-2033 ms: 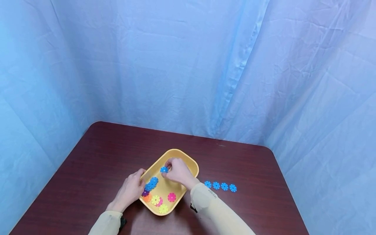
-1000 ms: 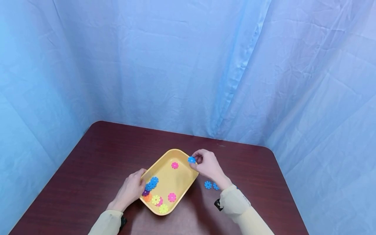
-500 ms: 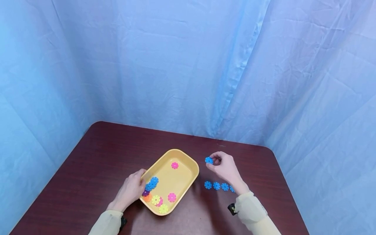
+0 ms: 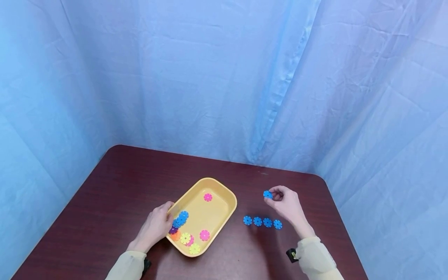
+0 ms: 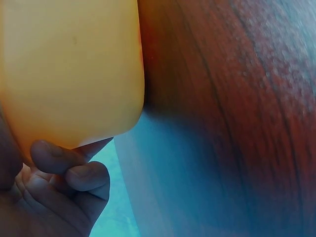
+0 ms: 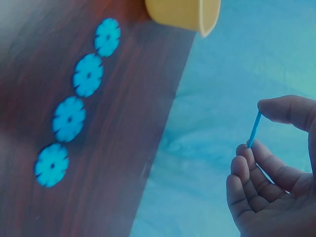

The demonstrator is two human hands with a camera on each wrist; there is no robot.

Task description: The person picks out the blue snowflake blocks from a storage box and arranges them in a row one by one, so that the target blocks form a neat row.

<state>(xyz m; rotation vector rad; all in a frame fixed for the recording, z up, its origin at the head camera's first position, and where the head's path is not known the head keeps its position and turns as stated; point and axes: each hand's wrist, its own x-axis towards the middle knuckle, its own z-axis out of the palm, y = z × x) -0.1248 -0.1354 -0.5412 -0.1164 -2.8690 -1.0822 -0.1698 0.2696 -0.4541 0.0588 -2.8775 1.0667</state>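
Yellow tray (image 4: 210, 214): on the tabletop (image 4: 140, 182), taken as the centre of the dial in the head view; its long axis slants from between 7 and 8 to between 1 and 2 o'clock.
Left hand (image 4: 154, 225): at 9 o'clock, its grip clasping the tray's side; the left wrist view shows curled fingers against the yellow wall.
Right hand (image 4: 288, 204): near 3 o'clock, well apart from the tray, its grip pinching one disc between thumb and fingertips.
Pinched blue disc (image 4: 266, 195): between 2 and 3 o'clock; seen edge-on in the right wrist view.
Row of four blue discs (image 4: 257, 224): flat on the tabletop at 3 o'clock, side by side, at about 6 o'clock from the pinched disc.
Blue cluster (image 4: 182, 217): inside the tray at 9 o'clock, overlapping; exact count unclear.
Purple disc (image 4: 173, 231) and orange disc (image 4: 176, 236): in the tray around 8 o'clock, the purple partly covered.
Yellow discs (image 4: 194, 249): two, between 6 and 8 o'clock, one overlapping a pink disc (image 4: 190, 242).
Other pink discs: one (image 4: 208, 199) towards 12, another (image 4: 204, 237) near 6.
Blue curtain (image 4: 210, 77): behind the tabletop.
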